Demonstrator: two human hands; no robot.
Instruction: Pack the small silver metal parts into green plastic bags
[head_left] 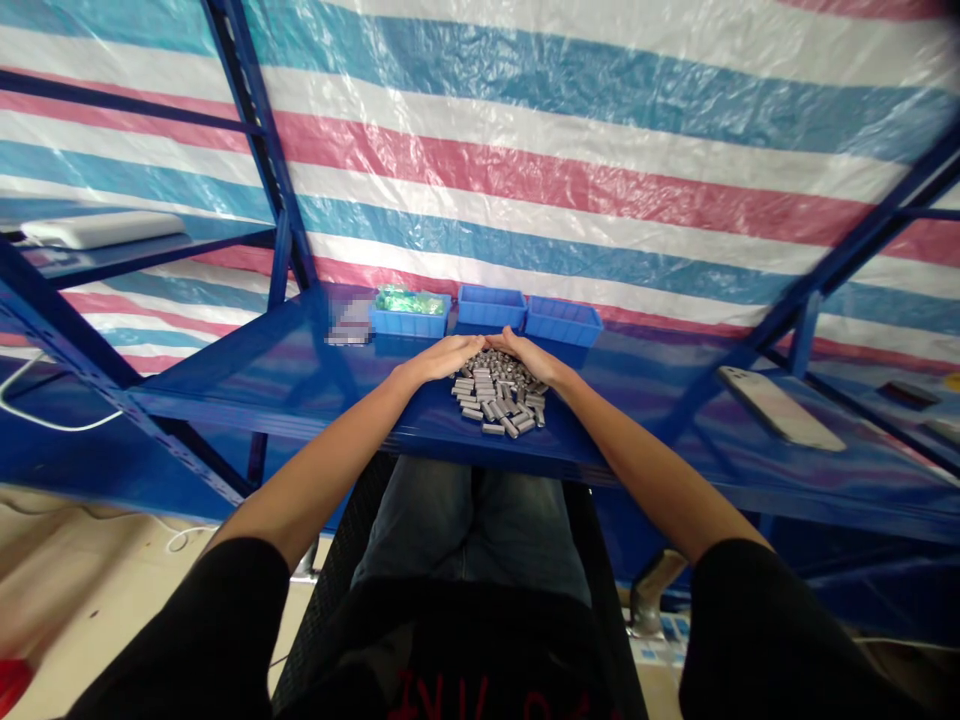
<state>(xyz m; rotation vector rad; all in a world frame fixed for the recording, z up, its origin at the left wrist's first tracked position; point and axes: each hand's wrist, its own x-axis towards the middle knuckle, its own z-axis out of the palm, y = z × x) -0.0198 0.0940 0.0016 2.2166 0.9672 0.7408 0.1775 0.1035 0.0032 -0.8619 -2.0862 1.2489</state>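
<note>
A heap of small silvery metal pieces [501,392] lies near the front edge of the blue shelf top [337,372]. Longer cylinder-like pieces spread toward me, while smaller bits are piled at the back. My left hand [451,355] rests on its edge at the heap's far left side, fingers stretched out and angled inward. Mirroring it, my right hand [531,357] curves along the far right side with extended fingers. The fingertips of both hands come close together behind the heap; whether they touch I cannot tell. Neither hand grips a piece.
Behind my hands stand a blue bin [411,318] with green-wrapped contents and two more blue bins, a middle one [491,304] and a right one [564,320]. A phone [781,408] lies on the right. Blue posts [281,250] frame the shelf, with striped sheeting [525,170] behind.
</note>
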